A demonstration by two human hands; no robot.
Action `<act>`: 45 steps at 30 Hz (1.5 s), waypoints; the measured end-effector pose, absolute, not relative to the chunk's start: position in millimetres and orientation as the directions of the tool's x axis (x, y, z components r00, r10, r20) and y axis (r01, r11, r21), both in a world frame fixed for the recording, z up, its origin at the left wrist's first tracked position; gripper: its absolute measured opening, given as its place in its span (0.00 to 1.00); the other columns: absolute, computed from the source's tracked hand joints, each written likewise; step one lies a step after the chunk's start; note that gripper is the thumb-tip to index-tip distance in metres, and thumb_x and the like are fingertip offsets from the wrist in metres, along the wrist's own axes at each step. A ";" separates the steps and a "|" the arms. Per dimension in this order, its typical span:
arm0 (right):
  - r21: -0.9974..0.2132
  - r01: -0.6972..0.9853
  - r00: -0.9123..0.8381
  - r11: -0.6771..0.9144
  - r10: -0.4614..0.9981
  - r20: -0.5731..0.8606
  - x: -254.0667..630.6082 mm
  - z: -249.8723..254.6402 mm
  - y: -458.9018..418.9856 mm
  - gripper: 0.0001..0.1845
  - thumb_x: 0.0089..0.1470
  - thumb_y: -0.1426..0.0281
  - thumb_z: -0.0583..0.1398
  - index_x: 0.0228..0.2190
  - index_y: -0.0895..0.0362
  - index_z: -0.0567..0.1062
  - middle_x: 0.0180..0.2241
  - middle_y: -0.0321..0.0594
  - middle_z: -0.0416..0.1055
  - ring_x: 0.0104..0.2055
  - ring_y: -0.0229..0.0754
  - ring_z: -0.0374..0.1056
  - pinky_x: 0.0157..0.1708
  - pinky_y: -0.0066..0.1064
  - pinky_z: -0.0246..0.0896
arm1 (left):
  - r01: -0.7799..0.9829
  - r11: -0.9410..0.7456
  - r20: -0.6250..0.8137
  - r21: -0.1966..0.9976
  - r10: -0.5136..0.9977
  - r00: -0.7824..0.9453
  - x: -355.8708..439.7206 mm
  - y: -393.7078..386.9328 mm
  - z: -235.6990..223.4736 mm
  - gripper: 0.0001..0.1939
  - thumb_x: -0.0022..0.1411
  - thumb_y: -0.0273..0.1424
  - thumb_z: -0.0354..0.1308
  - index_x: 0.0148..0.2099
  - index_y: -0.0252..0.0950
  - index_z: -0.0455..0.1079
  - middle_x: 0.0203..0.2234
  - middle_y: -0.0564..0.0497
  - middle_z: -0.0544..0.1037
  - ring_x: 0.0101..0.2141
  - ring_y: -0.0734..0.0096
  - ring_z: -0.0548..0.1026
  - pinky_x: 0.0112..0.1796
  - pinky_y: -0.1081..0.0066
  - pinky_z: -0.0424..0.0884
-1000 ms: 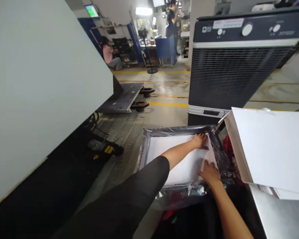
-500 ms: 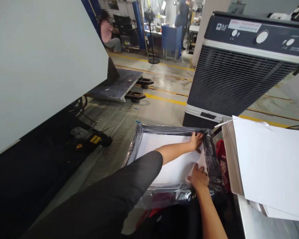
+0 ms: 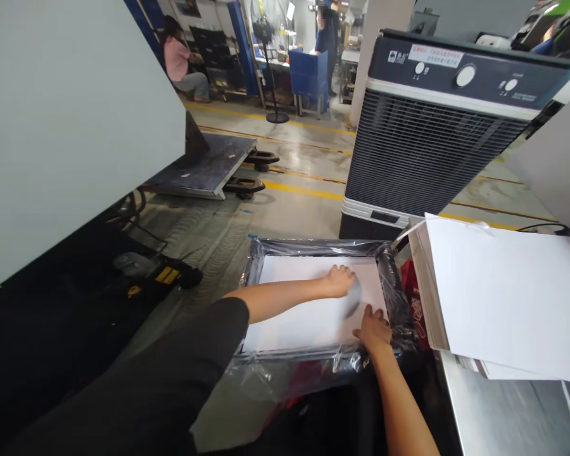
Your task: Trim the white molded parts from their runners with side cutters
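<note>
A white sheet (image 3: 289, 326) lies flat in a shallow rectangular tray lined with clear, crinkled plastic film (image 3: 399, 310). My left hand (image 3: 341, 280) is over the upper right part of the sheet, palm down, its fingers bent and nothing seen in them. A round grey shadow falls on the sheet just right of it. Near the sheet's lower right corner, my right hand (image 3: 375, 328) rests with its fingers spread, close to the film-covered edge. Whatever lies under the sheet is hidden.
A stack of white sheets (image 3: 503, 291) sits on a metal table (image 3: 484, 405) at the right, beside a red bag (image 3: 412, 297). Beyond the tray stands an air cooler (image 3: 418, 145). A pallet jack (image 3: 247, 183) and large white panel (image 3: 76, 126) are left. People are in the background.
My left hand has moved from the sheet's upper right corner leftward and slightly nearer. My right hand stays near the lower right corner. The camera view has shifted.
</note>
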State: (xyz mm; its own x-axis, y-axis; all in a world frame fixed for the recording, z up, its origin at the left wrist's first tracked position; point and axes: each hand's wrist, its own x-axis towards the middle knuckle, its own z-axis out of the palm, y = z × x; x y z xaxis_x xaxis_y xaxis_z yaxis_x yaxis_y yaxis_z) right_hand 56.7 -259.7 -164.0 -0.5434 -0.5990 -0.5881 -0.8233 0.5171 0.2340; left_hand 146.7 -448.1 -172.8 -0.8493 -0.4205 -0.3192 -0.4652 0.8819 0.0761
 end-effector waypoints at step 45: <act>0.295 -0.918 -0.383 0.267 -0.794 -0.472 151.5 -173.1 -287.1 0.56 0.73 0.52 0.71 0.83 0.60 0.49 0.77 0.81 0.40 0.75 0.95 0.45 0.55 0.83 0.63 | -0.799 0.584 -0.620 -0.142 -0.682 -0.388 319.9 -536.5 -183.2 0.38 0.76 0.51 0.70 0.77 0.37 0.68 0.74 0.35 0.67 0.73 0.37 0.66 0.72 0.33 0.62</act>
State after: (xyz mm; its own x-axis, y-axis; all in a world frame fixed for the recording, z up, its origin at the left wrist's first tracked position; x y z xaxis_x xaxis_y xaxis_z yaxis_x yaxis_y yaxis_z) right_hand 151.5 -287.1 -173.1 -0.3826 -0.7945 -0.4716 -0.9176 0.2670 0.2946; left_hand 319.9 -536.5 -183.2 -0.3880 -0.6818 -0.6202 -0.7994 0.5839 -0.1416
